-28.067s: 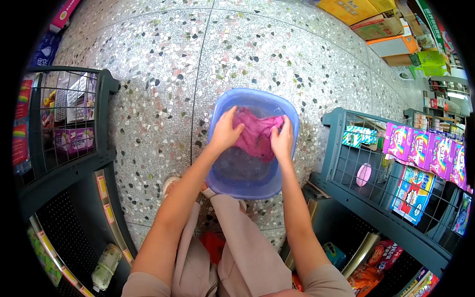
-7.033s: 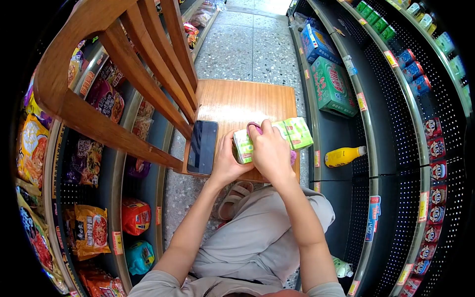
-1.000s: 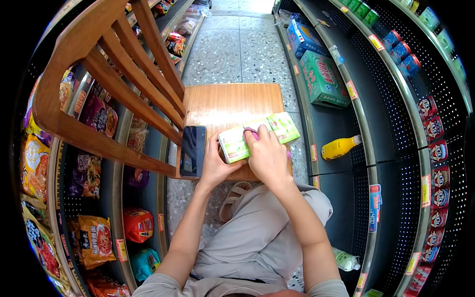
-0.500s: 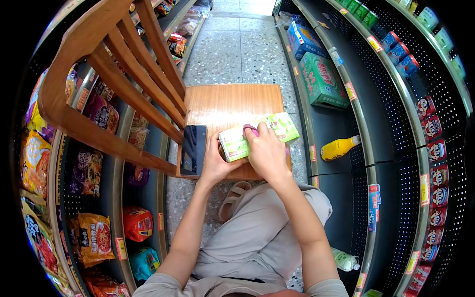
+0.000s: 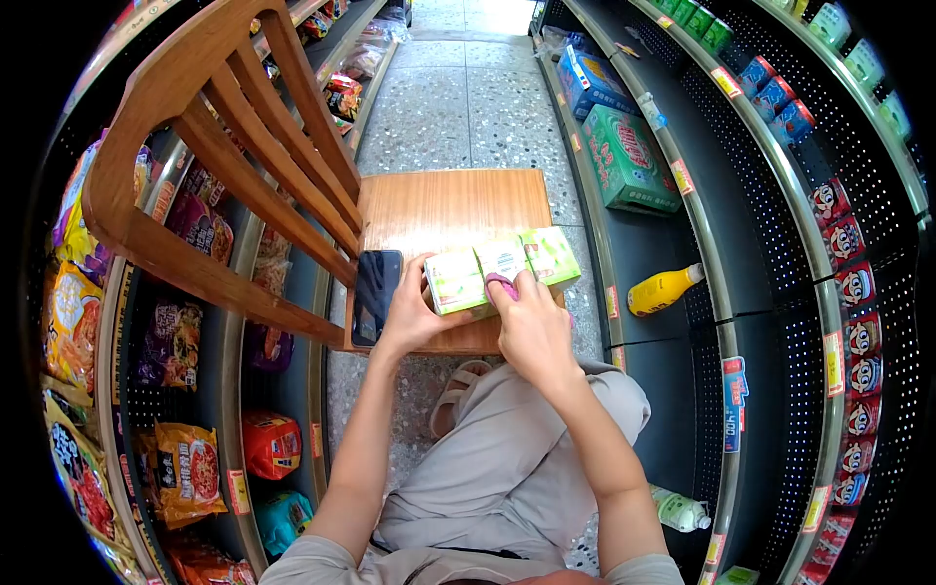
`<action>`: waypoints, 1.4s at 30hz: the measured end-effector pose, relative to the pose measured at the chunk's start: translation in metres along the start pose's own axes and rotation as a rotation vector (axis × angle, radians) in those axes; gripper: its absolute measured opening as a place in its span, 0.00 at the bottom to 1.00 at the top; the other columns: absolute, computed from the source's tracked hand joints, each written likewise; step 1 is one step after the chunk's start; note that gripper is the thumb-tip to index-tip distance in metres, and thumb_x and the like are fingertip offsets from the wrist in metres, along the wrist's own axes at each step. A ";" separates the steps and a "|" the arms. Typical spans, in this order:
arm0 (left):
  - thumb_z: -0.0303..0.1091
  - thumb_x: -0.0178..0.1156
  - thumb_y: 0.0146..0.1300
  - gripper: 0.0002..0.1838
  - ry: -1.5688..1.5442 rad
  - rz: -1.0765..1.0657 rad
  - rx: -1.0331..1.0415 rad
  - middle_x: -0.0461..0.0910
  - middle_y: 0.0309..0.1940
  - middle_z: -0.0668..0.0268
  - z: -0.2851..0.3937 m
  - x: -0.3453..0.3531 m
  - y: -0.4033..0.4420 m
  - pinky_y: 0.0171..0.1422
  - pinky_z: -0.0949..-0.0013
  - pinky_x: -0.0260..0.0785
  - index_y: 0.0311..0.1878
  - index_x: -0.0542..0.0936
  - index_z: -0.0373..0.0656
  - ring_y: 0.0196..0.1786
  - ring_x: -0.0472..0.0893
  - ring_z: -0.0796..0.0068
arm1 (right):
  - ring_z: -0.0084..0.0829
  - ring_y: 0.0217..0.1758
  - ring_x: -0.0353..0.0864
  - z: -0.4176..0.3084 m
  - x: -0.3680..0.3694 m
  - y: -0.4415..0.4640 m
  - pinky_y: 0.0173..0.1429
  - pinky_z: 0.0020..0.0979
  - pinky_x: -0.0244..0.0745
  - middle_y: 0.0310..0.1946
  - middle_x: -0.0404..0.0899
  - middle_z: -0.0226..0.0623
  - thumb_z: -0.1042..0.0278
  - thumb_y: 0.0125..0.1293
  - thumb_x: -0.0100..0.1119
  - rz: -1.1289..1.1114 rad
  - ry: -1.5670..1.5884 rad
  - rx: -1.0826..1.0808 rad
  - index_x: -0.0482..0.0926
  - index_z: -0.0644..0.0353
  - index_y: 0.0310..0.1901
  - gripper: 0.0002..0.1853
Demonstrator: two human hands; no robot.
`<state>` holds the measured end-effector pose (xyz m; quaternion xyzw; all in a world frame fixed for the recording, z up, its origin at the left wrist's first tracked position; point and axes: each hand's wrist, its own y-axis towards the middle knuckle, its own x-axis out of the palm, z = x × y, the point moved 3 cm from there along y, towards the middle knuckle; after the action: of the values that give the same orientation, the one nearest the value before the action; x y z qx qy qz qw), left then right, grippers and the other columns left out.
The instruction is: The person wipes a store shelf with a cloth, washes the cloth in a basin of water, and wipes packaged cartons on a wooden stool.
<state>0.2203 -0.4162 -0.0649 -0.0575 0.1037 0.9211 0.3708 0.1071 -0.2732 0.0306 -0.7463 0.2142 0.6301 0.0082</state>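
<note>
A green and white pack of small cartons (image 5: 458, 278) rests over the front part of a wooden chair seat (image 5: 453, 200). My left hand (image 5: 414, 310) grips the pack's left end, thumb along the near side and fingers around the far side. In my right hand (image 5: 534, 327) is a bunched purple cloth (image 5: 502, 287), pressed on the top near the middle of the pack; most of the cloth is hidden under the fingers. A dark phone (image 5: 376, 297) lies on the seat beside my left hand.
The chair's slatted back (image 5: 234, 127) rises at the left. Shelves with noodle packets (image 5: 190, 473) line the left side. On the right shelves are a yellow bottle (image 5: 665, 290), a green box (image 5: 632, 156), a blue box (image 5: 593, 83) and several red cans (image 5: 856, 283).
The pack has turned slightly, so more of its top and its right-hand carton show. My right hand with the cloth has shifted a little right and toward me.
</note>
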 end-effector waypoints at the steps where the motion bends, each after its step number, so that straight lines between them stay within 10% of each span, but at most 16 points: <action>1: 0.32 0.84 0.39 0.52 -0.006 -0.018 0.003 0.72 0.61 0.56 0.001 -0.002 0.001 0.71 0.61 0.70 0.68 0.64 0.36 0.65 0.75 0.65 | 0.44 0.45 0.80 0.000 -0.001 -0.002 0.42 0.44 0.81 0.41 0.74 0.42 0.76 0.58 0.56 -0.005 0.002 0.002 0.80 0.55 0.54 0.20; 11: 0.29 0.83 0.41 0.57 -0.054 -0.138 -0.011 0.65 0.68 0.55 0.011 -0.007 0.009 0.73 0.61 0.68 0.74 0.58 0.38 0.68 0.73 0.63 | 0.42 0.44 0.78 -0.002 -0.008 -0.011 0.37 0.39 0.83 0.42 0.72 0.42 0.74 0.58 0.57 -0.003 -0.054 -0.012 0.80 0.57 0.55 0.21; 20: 0.47 0.82 0.41 0.63 0.299 -0.010 0.239 0.59 0.71 0.46 0.035 -0.007 0.001 0.78 0.53 0.56 0.77 0.56 0.37 0.76 0.60 0.49 | 0.43 0.46 0.79 0.000 -0.009 -0.005 0.42 0.41 0.82 0.42 0.74 0.42 0.75 0.58 0.57 -0.003 -0.053 0.027 0.80 0.55 0.55 0.21; 29: 0.49 0.75 0.52 0.40 0.779 0.079 0.396 0.73 0.65 0.54 0.059 0.015 -0.002 0.81 0.39 0.40 0.64 0.76 0.36 0.74 0.64 0.51 | 0.45 0.46 0.80 0.003 -0.005 0.020 0.39 0.41 0.83 0.43 0.74 0.45 0.71 0.58 0.62 -0.025 -0.087 -0.005 0.80 0.61 0.47 0.14; 42: 0.26 0.67 0.57 0.21 0.644 0.178 0.466 0.80 0.59 0.57 0.058 0.046 -0.024 0.79 0.41 0.49 0.56 0.83 0.40 0.68 0.74 0.56 | 0.46 0.45 0.81 0.012 0.011 0.046 0.42 0.45 0.81 0.42 0.75 0.45 0.71 0.56 0.63 -0.029 -0.105 0.049 0.79 0.57 0.50 0.18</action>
<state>0.2022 -0.3549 -0.0207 -0.2482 0.4252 0.8363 0.2412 0.0814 -0.3154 0.0294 -0.7147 0.2181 0.6629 0.0471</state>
